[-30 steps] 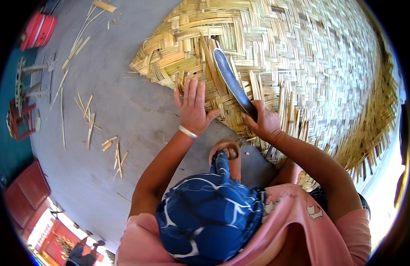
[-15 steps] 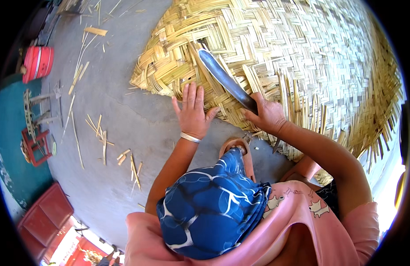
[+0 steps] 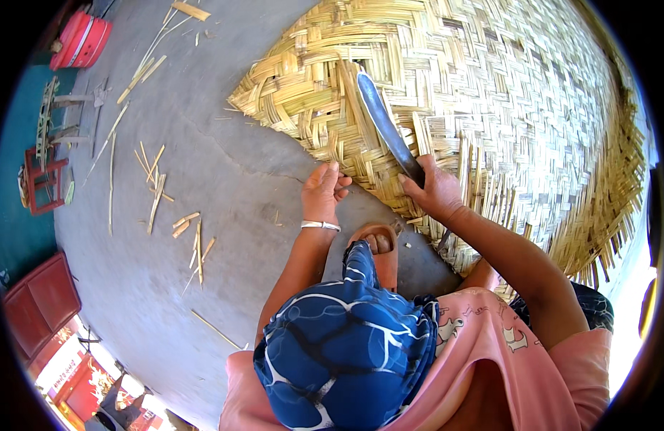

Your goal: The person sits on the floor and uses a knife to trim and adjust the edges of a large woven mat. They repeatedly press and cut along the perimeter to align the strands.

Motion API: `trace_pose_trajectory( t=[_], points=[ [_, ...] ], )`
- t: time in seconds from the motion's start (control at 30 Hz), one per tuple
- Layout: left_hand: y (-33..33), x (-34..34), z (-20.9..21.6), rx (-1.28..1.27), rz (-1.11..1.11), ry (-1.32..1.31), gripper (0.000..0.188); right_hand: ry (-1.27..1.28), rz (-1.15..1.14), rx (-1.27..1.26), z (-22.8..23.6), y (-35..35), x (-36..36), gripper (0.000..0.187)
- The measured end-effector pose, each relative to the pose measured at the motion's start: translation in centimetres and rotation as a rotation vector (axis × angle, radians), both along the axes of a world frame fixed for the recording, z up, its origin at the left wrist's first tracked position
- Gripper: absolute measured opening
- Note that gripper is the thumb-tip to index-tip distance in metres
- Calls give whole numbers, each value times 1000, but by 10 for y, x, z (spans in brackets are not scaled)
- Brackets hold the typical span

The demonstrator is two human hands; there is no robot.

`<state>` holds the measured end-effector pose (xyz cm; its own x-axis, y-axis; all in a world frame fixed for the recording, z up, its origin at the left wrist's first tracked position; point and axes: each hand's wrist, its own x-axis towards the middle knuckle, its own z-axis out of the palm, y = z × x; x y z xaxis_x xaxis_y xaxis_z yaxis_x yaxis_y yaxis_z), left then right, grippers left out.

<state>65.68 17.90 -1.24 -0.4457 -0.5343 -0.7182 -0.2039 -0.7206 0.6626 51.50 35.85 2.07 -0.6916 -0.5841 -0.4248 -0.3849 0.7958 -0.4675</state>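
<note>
A large woven mat (image 3: 483, 93) of pale yellow split strips lies on the floor, its corner pointing left. My right hand (image 3: 436, 188) is closed around the handle end of a long, slightly curved knife (image 3: 384, 118). The blade lies over the mat and points away from me, its tip beside a loose strip (image 3: 353, 90). At the mat's near edge, my left hand (image 3: 323, 190) has its fingers curled in. Whatever they pinch is hidden. A white bracelet (image 3: 320, 225) circles that wrist.
My sandalled foot (image 3: 379, 248) is close to the mat's near edge. Cut strips (image 3: 156, 201) lie scattered over the grey floor (image 3: 231, 208) at left. Farther left are a red bucket (image 3: 88, 43), a small red frame (image 3: 45, 183) and a dark red panel (image 3: 41, 305).
My left hand has gone from flat and spread to curled, a little lower, at the mat's edge. The right hand still holds the knife. The whole view has shifted.
</note>
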Motion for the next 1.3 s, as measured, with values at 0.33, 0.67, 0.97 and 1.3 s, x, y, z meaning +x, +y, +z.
trace_pose_trajectory(
  t=[0.33, 0.67, 0.97, 1.3],
  points=[
    [8, -24, -1, -288, -102, -34, 25, -3, -35, -98, -8, 13, 2, 46],
    [-5, -19, -5, -399, -236, -115, 34, 1, -17, -90, -12, 12, 0, 45],
    [-31, -16, -3, -184, -242, -66, 37, 107, 28, -171, -21, 17, 2, 45],
    [-24, -34, -3, -271, -253, -333, 44, 113, 34, -158, -26, 10, 7, 39]
  ],
)
